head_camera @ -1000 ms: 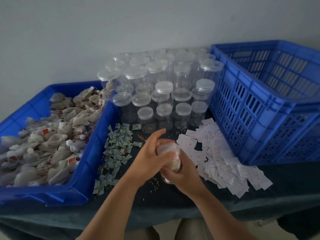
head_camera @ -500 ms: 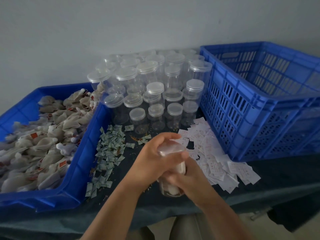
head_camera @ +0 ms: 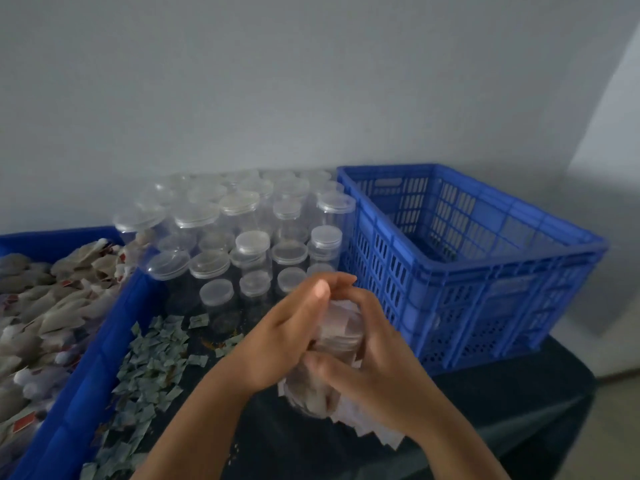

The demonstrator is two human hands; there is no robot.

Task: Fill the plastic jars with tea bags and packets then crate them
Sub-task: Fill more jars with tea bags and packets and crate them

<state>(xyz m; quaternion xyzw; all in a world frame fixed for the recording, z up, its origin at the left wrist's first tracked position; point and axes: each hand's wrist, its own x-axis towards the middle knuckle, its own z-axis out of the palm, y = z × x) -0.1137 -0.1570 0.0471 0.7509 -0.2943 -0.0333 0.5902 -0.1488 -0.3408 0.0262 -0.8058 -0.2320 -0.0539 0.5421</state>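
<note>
A clear plastic jar [head_camera: 337, 336] packed with tea bags is lifted off the dark table, between both my hands. My left hand [head_camera: 277, 337] wraps over its top and left side. My right hand [head_camera: 374, 362] grips its body from the right and below. The blue slatted crate [head_camera: 485, 271] stands just right of my hands, and nothing shows inside it. Empty lidded jars [head_camera: 242, 237] are clustered behind my hands. Loose tea bags [head_camera: 45, 317] fill the blue bin [head_camera: 100, 368] on the left. Small green packets [head_camera: 152, 362] lie scattered beside the bin.
White paper slips [head_camera: 374, 434] lie on the table under my right hand, mostly hidden. The dark table's edge [head_camera: 554, 420] runs at the right, with pale floor beyond. A grey wall rises directly behind the jars and the crate.
Both hands have raised the filled jar off the table and shifted it right, closer to the crate. The camera view has swung upward and to the right.
</note>
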